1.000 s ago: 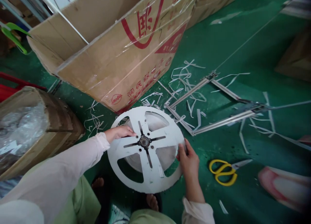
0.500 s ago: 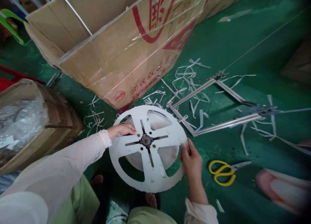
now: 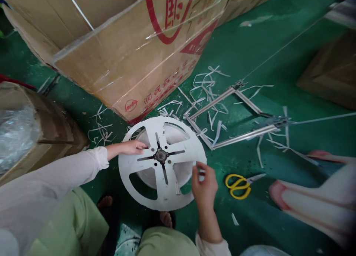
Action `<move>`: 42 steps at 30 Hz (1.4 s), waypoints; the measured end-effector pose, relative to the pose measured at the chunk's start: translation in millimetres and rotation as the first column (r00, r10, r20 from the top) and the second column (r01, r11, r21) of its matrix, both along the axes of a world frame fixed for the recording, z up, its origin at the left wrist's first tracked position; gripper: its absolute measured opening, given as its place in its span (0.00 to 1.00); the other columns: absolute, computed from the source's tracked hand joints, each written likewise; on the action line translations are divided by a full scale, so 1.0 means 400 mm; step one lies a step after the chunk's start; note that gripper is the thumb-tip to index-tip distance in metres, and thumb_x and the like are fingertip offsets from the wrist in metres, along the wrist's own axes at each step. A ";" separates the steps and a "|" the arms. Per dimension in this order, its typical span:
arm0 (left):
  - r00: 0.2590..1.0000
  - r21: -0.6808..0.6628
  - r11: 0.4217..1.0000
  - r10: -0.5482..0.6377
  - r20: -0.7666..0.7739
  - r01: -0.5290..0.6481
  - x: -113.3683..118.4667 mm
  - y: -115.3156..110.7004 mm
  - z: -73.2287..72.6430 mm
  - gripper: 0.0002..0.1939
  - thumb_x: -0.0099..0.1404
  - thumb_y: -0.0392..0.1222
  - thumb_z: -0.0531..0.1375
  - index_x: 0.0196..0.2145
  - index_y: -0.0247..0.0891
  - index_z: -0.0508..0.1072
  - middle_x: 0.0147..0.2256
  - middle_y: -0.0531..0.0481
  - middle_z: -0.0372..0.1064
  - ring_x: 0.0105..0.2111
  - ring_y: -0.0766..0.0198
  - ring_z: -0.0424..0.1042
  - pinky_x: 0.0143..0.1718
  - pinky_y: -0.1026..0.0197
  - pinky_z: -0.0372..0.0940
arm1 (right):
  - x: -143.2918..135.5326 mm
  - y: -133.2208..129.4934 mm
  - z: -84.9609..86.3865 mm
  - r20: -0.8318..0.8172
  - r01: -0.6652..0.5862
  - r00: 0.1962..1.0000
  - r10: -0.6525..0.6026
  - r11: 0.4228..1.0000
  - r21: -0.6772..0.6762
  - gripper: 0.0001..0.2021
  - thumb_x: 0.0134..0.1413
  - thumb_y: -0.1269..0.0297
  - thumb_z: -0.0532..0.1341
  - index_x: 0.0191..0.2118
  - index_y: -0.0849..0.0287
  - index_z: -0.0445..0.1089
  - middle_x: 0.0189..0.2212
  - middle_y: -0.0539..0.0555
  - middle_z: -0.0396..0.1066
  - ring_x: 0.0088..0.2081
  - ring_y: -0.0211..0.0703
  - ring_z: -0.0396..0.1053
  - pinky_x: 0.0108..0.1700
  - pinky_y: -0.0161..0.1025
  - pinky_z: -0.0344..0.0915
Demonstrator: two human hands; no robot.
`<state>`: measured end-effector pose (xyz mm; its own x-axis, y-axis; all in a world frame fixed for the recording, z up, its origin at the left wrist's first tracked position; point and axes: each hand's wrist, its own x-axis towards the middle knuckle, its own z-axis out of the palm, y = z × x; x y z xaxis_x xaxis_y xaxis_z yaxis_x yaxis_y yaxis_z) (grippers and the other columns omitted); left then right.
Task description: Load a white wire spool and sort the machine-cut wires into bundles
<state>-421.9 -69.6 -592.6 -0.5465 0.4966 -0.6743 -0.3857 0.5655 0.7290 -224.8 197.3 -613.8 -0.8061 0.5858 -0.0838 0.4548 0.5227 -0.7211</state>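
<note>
Seen from the head camera, a person crouches over a large white reel (image 3: pixel 162 163) lying flat on the green floor (image 3: pixel 250 52), just in front of a taped cardboard box (image 3: pixel 125 52) printed in red. The left hand (image 3: pixel 130 148) rests on the reel's upper left spoke, fingers (image 3: pixel 140 147) laid flat and loosely extended towards the dark hub (image 3: pixel 161 155). The right hand (image 3: pixel 204 183) is at the reel's right rim, its fingers (image 3: pixel 194 172) pinched closed on the end of a thin white strip (image 3: pixel 200 171) (its far end cannot be made out). Yellow-handled scissors (image 3: pixel 238 185) lie on the floor just beside that hand. Beyond the reel, white strip offcuts (image 3: pixel 208 89) litter the floor around a metal frame (image 3: pixel 236 117). A second carton (image 3: pixel 36 130) holding clear plastic stands at left
</note>
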 end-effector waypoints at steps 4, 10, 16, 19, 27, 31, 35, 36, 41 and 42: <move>0.980 0.034 0.983 -0.182 0.081 0.179 0.014 0.004 0.004 0.11 0.45 0.46 0.69 0.26 0.39 0.77 0.27 0.51 0.75 0.28 0.60 0.70 0.31 0.64 0.62 | 0.001 -0.074 -0.009 0.134 -0.191 0.954 0.270 0.885 -0.424 0.17 0.55 0.47 0.56 0.33 0.56 0.71 0.25 0.52 0.70 0.27 0.44 0.65 0.30 0.39 0.62; 0.966 0.039 0.965 -0.260 -0.010 0.260 0.047 0.022 0.001 0.09 0.51 0.46 0.64 0.25 0.38 0.75 0.24 0.53 0.70 0.26 0.63 0.65 0.30 0.65 0.58 | 0.001 -0.075 -0.059 0.038 -0.244 0.937 0.346 0.732 -0.636 0.21 0.55 0.46 0.58 0.22 0.56 0.56 0.19 0.44 0.52 0.25 0.36 0.53 0.28 0.34 0.52; 0.953 0.003 0.953 -0.303 -0.015 0.303 0.055 0.023 -0.008 0.09 0.55 0.45 0.61 0.30 0.37 0.74 0.27 0.52 0.70 0.28 0.62 0.65 0.32 0.64 0.59 | 0.023 -0.065 -0.081 0.041 -0.149 0.962 0.270 0.644 -0.750 0.19 0.54 0.48 0.61 0.26 0.55 0.55 0.21 0.43 0.48 0.24 0.36 0.48 0.27 0.33 0.47; 0.942 0.007 0.943 -0.330 -0.056 0.331 0.055 0.024 -0.006 0.09 0.56 0.45 0.60 0.33 0.38 0.74 0.30 0.51 0.71 0.30 0.61 0.67 0.33 0.64 0.60 | 0.017 -0.058 -0.088 0.041 -0.149 0.957 0.286 0.608 -0.780 0.20 0.54 0.47 0.61 0.25 0.55 0.55 0.20 0.43 0.47 0.24 0.35 0.46 0.26 0.33 0.46; 0.897 -0.057 0.905 -0.425 -0.123 0.421 0.059 0.053 0.016 0.08 0.60 0.45 0.57 0.32 0.38 0.70 0.29 0.51 0.69 0.30 0.61 0.66 0.34 0.63 0.60 | -0.005 -0.014 -0.089 0.029 -0.149 0.948 0.317 0.524 -0.839 0.21 0.51 0.46 0.62 0.24 0.56 0.55 0.19 0.42 0.46 0.22 0.33 0.43 0.24 0.34 0.42; 0.917 -0.066 0.920 -0.391 -0.082 0.386 0.070 0.063 0.011 0.08 0.61 0.44 0.55 0.35 0.36 0.69 0.31 0.50 0.70 0.32 0.61 0.68 0.35 0.62 0.61 | -0.016 0.001 -0.091 0.031 -0.153 0.941 0.336 0.505 -0.849 0.23 0.49 0.43 0.63 0.24 0.56 0.55 0.19 0.42 0.47 0.22 0.33 0.44 0.24 0.34 0.42; 0.943 -0.085 0.942 -0.330 -0.038 0.326 0.089 0.061 -0.006 0.10 0.62 0.44 0.54 0.36 0.36 0.69 0.31 0.50 0.71 0.31 0.61 0.68 0.34 0.62 0.61 | -0.029 0.018 -0.103 0.039 -0.151 0.934 0.354 0.493 -0.857 0.21 0.48 0.43 0.63 0.26 0.56 0.59 0.19 0.43 0.50 0.21 0.33 0.46 0.24 0.34 0.44; 0.948 -0.083 0.947 -0.316 -0.050 0.311 0.093 0.059 -0.010 0.10 0.62 0.44 0.55 0.36 0.36 0.69 0.31 0.50 0.71 0.31 0.61 0.68 0.34 0.62 0.61 | -0.033 0.022 -0.105 0.037 -0.159 0.930 0.366 0.489 -0.858 0.21 0.49 0.43 0.63 0.26 0.56 0.59 0.19 0.43 0.51 0.21 0.33 0.47 0.24 0.34 0.45; 0.959 -0.041 0.961 -0.275 -0.067 0.273 0.107 0.051 -0.024 0.11 0.61 0.45 0.55 0.38 0.35 0.69 0.32 0.49 0.72 0.32 0.60 0.70 0.34 0.62 0.62 | -0.041 0.031 -0.093 0.009 -0.219 0.909 0.416 0.496 -0.840 0.21 0.50 0.42 0.61 0.26 0.56 0.59 0.19 0.43 0.51 0.22 0.34 0.48 0.26 0.34 0.47; 0.961 -0.028 0.963 -0.270 -0.066 0.268 0.108 0.051 -0.026 0.12 0.61 0.46 0.55 0.39 0.35 0.69 0.33 0.48 0.73 0.33 0.60 0.70 0.34 0.62 0.62 | -0.040 0.031 -0.088 0.002 -0.230 0.908 0.419 0.503 -0.833 0.21 0.51 0.42 0.60 0.25 0.56 0.58 0.20 0.43 0.51 0.23 0.34 0.48 0.26 0.34 0.47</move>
<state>-378.5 -49.4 -603.0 -0.4398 0.6193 -0.6504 -0.1666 0.6554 0.7367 -241.0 209.8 -648.9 -0.8375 -0.1064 -0.5360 0.5450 -0.0920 -0.8334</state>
